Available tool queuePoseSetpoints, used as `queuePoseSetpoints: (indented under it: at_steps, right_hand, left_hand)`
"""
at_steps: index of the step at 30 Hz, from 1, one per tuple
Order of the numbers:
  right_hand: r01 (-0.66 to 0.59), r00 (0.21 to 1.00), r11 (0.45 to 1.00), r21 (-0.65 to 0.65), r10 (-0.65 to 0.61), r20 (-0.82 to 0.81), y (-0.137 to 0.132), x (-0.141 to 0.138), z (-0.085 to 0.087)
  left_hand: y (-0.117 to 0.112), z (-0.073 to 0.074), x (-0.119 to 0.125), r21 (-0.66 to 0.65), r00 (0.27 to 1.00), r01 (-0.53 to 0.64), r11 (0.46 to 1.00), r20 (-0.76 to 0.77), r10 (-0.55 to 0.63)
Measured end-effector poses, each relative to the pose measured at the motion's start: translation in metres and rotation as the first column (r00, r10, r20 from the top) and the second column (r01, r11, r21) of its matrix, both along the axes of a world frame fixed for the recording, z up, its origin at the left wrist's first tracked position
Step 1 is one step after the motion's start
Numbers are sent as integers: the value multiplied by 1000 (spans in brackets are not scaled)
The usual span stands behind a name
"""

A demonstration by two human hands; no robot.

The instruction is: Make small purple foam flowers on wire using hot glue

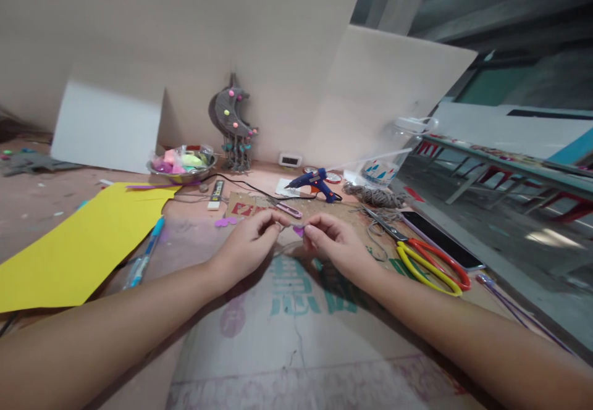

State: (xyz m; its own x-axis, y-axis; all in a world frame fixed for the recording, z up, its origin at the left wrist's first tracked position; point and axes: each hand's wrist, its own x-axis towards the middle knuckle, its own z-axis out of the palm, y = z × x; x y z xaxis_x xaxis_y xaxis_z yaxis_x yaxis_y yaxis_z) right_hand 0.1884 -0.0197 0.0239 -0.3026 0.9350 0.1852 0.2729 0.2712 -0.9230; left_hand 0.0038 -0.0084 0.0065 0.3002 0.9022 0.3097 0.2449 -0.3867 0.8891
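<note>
Two bare hands [245, 243] [338, 246], one blue glue gun [316, 179], one red-and-yellow-handled pair of scissors [428, 251], one grey crescent ornament [229, 113], one black-screened phone [440, 238].

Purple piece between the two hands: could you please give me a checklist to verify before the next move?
1. Purple piece at the right hand's fingertips: ok.
2. Left hand gripping something: cannot tell; the detail is too small.
3. Scissors apart from both hands: ok, to the right.
4. Glue gun apart from both hands: ok, beyond them.
5. Glue gun hot: cannot tell.
</note>
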Motion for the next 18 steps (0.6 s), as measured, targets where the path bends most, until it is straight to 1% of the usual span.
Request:
queuePoseSetpoints:
  at_steps: [2,5,7,9,11,15,18]
  right_hand:
    - [16,1000,1000,10,-16,9,0,0,1]
    - [36,999,999,11,-36,32,-1,-1,1]
    - [37,998,999,12,-37,47,-2,-2,0]
    - [39,997,999,29,-41,63,-2,-2,-2]
    - [47,995,998,50,-51,85,-1,-1,-3]
    - [52,992,996,73,-60,111,-2,-1,-2]
    - [46,992,996,78,-54,117,-3,0,-1]
  left_hand:
    - [-1,0,0,-25,1000,4,1000,25,-3]
    - [-1,0,0,-64,999,45,997,17,-44]
    - [0,-1,0,-35,998,55,998,-11,-55]
    - [1,-1,0,35,998,41,999,-46,-39]
    - [3,-1,0,72,998,26,997,-66,-22]
    - [2,-1,1,6,999,46,999,-29,-46]
    - [-1,1,2,-18,996,59,998,-64,-60]
